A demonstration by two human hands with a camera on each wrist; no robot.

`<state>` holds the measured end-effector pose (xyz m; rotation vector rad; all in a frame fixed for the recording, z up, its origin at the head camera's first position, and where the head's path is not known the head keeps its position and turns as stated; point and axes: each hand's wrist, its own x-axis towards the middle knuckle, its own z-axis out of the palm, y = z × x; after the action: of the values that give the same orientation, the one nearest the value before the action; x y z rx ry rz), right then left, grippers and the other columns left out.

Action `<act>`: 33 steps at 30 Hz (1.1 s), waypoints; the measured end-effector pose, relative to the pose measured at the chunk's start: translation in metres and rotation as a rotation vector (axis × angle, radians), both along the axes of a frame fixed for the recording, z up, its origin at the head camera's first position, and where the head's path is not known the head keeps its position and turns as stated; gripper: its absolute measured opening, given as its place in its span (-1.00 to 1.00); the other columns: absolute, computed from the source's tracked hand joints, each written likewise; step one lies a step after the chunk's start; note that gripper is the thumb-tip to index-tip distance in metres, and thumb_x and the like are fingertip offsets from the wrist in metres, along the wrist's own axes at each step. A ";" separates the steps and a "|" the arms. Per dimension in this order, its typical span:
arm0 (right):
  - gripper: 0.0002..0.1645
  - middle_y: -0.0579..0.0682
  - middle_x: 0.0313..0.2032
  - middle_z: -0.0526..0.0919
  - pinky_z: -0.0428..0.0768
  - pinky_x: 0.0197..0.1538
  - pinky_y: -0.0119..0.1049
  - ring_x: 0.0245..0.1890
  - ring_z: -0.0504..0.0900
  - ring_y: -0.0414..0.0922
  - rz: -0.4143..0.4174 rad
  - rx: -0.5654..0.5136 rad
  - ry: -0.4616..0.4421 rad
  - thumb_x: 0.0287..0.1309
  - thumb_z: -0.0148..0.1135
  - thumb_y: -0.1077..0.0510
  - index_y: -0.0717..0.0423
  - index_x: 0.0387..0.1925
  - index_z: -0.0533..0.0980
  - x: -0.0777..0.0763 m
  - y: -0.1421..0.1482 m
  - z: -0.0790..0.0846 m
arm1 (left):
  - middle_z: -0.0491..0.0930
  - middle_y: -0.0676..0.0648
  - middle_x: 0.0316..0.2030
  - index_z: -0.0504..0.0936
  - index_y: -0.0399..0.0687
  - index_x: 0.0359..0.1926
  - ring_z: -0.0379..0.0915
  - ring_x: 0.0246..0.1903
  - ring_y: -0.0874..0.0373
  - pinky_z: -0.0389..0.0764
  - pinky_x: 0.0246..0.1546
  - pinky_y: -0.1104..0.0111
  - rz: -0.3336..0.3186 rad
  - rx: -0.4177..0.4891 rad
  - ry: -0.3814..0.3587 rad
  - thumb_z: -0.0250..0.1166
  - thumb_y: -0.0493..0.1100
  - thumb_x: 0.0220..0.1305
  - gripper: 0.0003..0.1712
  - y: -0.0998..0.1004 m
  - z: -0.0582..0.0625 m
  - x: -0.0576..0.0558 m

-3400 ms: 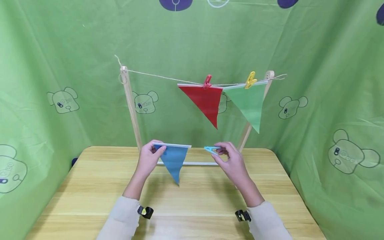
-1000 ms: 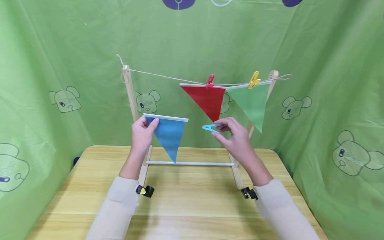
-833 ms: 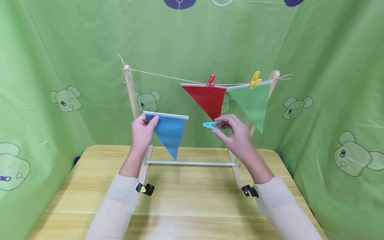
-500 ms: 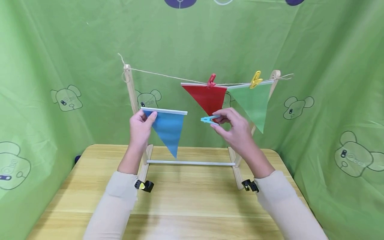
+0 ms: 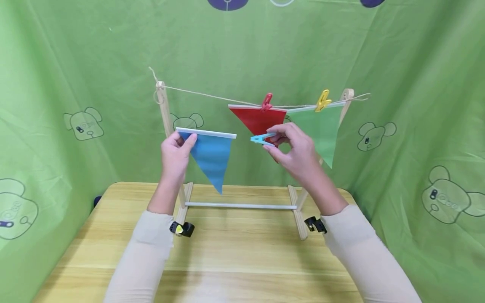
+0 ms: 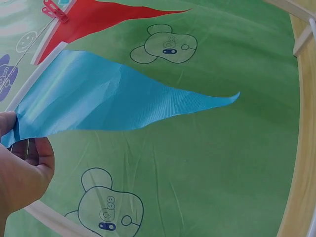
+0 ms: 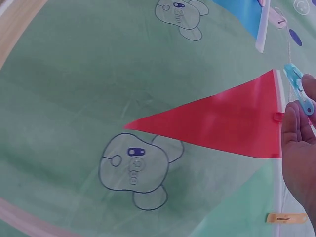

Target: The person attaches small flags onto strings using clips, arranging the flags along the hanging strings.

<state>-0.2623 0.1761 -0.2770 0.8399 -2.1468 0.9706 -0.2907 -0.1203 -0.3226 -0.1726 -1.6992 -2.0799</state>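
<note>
My left hand [image 5: 176,153] pinches a blue triangular pennant [image 5: 213,158] by the left end of its white top edge, and its point hangs down. My right hand [image 5: 297,149] holds a light blue clothespin [image 5: 259,139] between thumb and fingers, its tip toward the pennant but apart from it. Above and behind, a twine line [image 5: 204,95] carries a red pennant [image 5: 250,118] under a red clothespin [image 5: 267,102] and a green pennant [image 5: 318,130] under a yellow clothespin [image 5: 323,101]. The right hand covers part of the red pennant in the head view.
Wooden posts, the left post [image 5: 164,109] and the right post [image 5: 346,97], hold the twine ends. A white rod [image 5: 242,205] joins their feet low above the wooden table [image 5: 227,261]. Green printed cloth [image 5: 242,50] surrounds the table at the back and sides.
Both hands have risen toward the twine, bringing the blue pennant and the light blue clothespin up with them. The red and green pennants stay hanging on the line.
</note>
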 end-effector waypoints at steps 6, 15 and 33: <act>-0.55 0.08 -0.14 0.65 0.65 -0.07 -0.53 -0.20 0.66 -0.15 0.032 0.004 0.052 0.05 0.56 0.36 0.28 -0.01 0.59 0.002 -0.007 0.015 | 0.67 -0.02 -0.21 0.63 -0.32 -0.09 0.59 -0.14 0.14 0.68 0.06 0.34 -0.008 0.022 0.004 0.32 -0.27 0.42 -0.84 0.001 0.008 -0.001; -0.55 0.14 -0.11 0.65 0.64 -0.03 -0.57 -0.18 0.68 -0.12 0.089 -0.016 0.091 0.06 0.55 0.36 0.33 -0.01 0.58 0.005 -0.023 0.032 | 0.69 -0.01 -0.22 0.64 -0.17 -0.16 0.62 -0.13 0.15 0.68 0.11 0.30 -0.031 0.107 0.048 0.30 -0.34 0.41 -0.96 0.001 0.019 -0.007; -0.63 0.13 -0.15 0.67 0.73 -0.07 -0.31 -0.19 0.71 -0.11 0.132 -0.031 0.134 0.11 0.53 0.32 0.32 -0.05 0.61 -0.002 -0.044 0.055 | 0.67 -0.06 -0.19 0.66 -0.24 -0.07 0.60 -0.14 0.13 0.69 0.07 0.32 -0.039 0.200 0.075 0.27 -0.36 0.42 -0.89 0.002 0.033 -0.014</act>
<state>-0.2642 0.1319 -0.2216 1.0128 -1.9782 0.9815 -0.3043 -0.1182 -0.2891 -0.2190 -1.4453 -2.2271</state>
